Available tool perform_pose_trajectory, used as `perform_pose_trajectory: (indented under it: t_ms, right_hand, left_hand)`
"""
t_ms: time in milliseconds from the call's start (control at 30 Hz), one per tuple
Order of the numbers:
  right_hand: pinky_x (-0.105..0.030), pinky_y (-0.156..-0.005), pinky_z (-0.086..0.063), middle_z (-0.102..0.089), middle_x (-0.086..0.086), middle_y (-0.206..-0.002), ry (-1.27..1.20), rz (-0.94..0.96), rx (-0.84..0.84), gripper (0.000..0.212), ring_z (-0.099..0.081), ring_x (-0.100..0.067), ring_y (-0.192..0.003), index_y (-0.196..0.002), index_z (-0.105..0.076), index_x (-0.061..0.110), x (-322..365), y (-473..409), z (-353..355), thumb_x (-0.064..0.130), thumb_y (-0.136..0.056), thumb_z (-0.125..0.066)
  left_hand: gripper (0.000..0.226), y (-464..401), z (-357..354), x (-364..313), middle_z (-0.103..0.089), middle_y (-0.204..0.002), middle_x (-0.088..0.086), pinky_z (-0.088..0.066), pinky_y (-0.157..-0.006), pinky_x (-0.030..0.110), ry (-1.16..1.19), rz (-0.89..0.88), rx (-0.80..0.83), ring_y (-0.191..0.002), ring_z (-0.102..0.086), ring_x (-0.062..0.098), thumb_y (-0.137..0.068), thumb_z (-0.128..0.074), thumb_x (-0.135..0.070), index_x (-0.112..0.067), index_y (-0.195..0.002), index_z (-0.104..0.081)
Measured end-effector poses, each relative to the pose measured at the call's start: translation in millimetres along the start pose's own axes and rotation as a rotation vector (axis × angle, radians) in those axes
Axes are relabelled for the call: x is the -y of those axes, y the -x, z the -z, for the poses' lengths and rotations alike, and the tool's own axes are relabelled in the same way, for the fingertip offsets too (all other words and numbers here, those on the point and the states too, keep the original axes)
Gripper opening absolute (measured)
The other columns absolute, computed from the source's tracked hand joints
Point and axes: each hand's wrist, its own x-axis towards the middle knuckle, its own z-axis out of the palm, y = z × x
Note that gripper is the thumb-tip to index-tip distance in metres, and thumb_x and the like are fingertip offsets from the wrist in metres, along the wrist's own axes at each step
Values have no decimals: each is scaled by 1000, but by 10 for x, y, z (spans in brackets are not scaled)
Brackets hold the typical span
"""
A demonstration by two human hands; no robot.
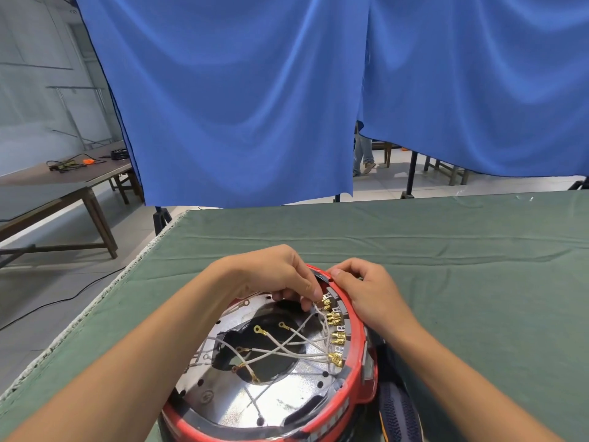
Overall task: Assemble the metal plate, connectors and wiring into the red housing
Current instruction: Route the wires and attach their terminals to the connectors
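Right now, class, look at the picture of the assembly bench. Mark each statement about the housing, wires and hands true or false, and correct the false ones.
1. The metal plate lies inside the red housing. True.
2. The table cloth is blue. False: it is green; the hanging curtain is blue.
3. The brass connectors sit along the housing's right inner rim. True.
4. The right hand rests flat on the cloth, away from the housing. False: it grips the housing's rim.
5. The left hand pinches at the white wires. True.
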Motion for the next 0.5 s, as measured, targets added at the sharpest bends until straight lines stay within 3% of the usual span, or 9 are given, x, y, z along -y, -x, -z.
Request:
perform_pose_trajectory:
  t_ms: [333, 500]
  right_hand:
    - [-38, -78, -52, -69, 6, -76, 51, 10, -6, 19, -64, -14, -78, -72, -67, 23, 25, -6, -4, 19, -89, -60]
    - [-29, -72, -51, -71, 8, -75, 163, 63, -54, 15, -65, -10, -76, -77, -76, 19, 45, 1, 19, 21, -86, -64]
  left_hand:
    - [22, -36, -25, -34, -64, -53, -5, -35, -45, 14, 31, 42, -30, -46, -44, 3, -84, -66, -9, -16, -64, -71]
    - [24, -71, -26, -102, -61, -51, -2, -32, -43, 16, 50, 118, -16, -43, -42, 5, -82, -67, -7, -15, -60, -71]
